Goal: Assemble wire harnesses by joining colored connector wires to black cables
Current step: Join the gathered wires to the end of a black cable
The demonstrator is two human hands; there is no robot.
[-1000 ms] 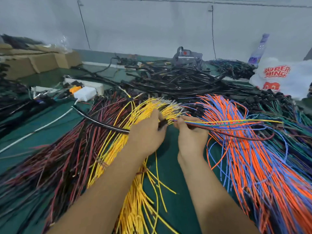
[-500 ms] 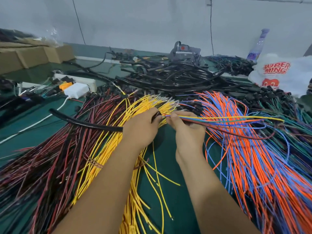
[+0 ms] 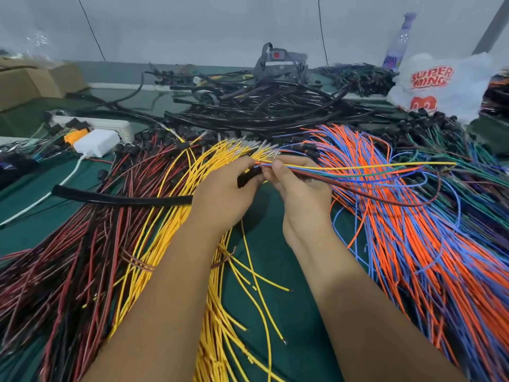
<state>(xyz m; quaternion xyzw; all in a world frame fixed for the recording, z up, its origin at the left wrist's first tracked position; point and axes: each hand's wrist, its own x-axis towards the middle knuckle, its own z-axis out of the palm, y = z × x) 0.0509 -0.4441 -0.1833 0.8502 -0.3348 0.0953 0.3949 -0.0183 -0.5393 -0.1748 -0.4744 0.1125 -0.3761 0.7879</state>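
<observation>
My left hand grips a black cable whose long end trails left over the wire piles; its short end shows between thumb and fingers. My right hand pinches a small bundle of colored wires, yellow, blue, green, orange and dark red, that runs out to the right. The bundle's tips meet the cable's end between my two hands. How far they sit inside the cable is hidden by my fingers.
On the green table lie piles of dark red wires, yellow wires, orange and blue wires and green wires. Behind them are black cables, a white power strip, cardboard boxes, a plastic bag and a bottle.
The head view has come closer. Both hands stay joined at the cable's end, and the black cable's free end lies flatter to the left.
</observation>
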